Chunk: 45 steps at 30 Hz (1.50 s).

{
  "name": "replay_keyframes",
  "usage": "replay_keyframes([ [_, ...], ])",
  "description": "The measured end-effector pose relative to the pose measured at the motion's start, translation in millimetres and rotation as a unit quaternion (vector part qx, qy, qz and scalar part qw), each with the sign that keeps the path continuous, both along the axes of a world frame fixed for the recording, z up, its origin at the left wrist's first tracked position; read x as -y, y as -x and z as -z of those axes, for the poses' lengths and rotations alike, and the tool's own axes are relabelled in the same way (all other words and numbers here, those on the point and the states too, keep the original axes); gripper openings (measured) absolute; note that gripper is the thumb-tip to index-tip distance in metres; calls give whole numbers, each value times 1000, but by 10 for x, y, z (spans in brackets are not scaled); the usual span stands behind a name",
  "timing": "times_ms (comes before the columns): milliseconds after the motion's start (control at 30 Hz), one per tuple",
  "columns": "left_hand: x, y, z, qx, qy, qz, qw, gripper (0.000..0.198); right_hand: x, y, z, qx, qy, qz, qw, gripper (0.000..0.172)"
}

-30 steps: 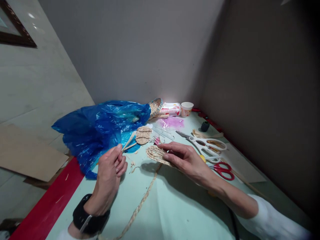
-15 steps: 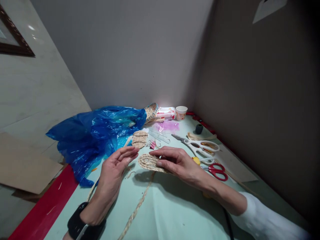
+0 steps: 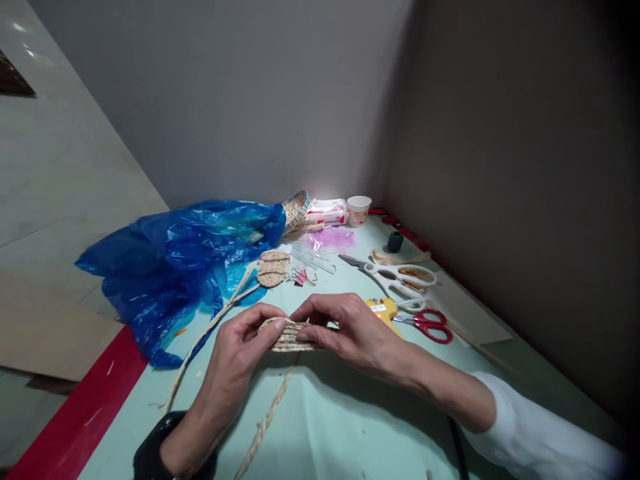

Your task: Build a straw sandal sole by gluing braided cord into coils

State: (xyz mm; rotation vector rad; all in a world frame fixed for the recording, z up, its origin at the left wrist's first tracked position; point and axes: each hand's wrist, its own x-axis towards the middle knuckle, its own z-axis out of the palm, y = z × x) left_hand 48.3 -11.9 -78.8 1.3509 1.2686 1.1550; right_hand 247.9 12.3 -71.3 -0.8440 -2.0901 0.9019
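A small oval coil of braided straw (image 3: 289, 335) is held just above the pale green table (image 3: 350, 420). My left hand (image 3: 239, 353) pinches its left end with thumb and fingers. My right hand (image 3: 345, 328) grips its right end, fingers curled over the top. A braided straw rope (image 3: 265, 421) trails from the coil toward the near edge. A second, finished straw oval (image 3: 273, 268) lies farther back with flat straw strips (image 3: 220, 313) running from it.
A crumpled blue plastic bag (image 3: 175, 263) fills the left. White scissors (image 3: 400, 275), red scissors (image 3: 425, 325) and a yellow glue gun (image 3: 383, 310) lie to the right. A paper cup (image 3: 359, 209), a packet (image 3: 327, 212) and a dark spool (image 3: 395, 241) stand by the wall. A red table edge (image 3: 75, 413) runs along the left.
My left hand came over from the blue bag's side and took hold of the coil's left end. Both hands raised the coil off the table and drew it nearer.
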Motion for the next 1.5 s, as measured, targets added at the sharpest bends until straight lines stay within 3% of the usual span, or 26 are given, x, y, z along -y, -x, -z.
replay_keyframes([
  [167, 63, -44, -54, 139, 106, 20, 984, 17, 36, 11, -28, 16, -18, -3, 1000, 10],
  [500, 10, -22, 43, 103, 82, 19, 991, 22, 60, 37, -42, 36, 32, 5, 999, 9],
  [600, 22, -22, 15, 165, 101, 15, 981, 20, 69, 45, -28, 24, 49, 10, 998, 9],
  [733, 80, -87, -52, 254, 122, 40, 959, 33, 59, 60, 5, -12, 49, 48, 998, 7],
  [1000, 95, -150, 70, 209, 77, -15, 975, 39, 95, 128, 66, -78, 34, 67, 994, 5],
  [1167, 68, -120, 34, 212, 66, -2, 975, 38, 76, 123, 78, -107, 79, 54, 990, 3],
  [1333, 63, -114, -20, 213, 106, 41, 970, 34, 61, 90, 67, -75, 65, 61, 993, 2],
  [1500, 76, -102, -1, 176, 77, -4, 981, 32, 89, 96, 31, -32, 33, 47, 998, 9],
])
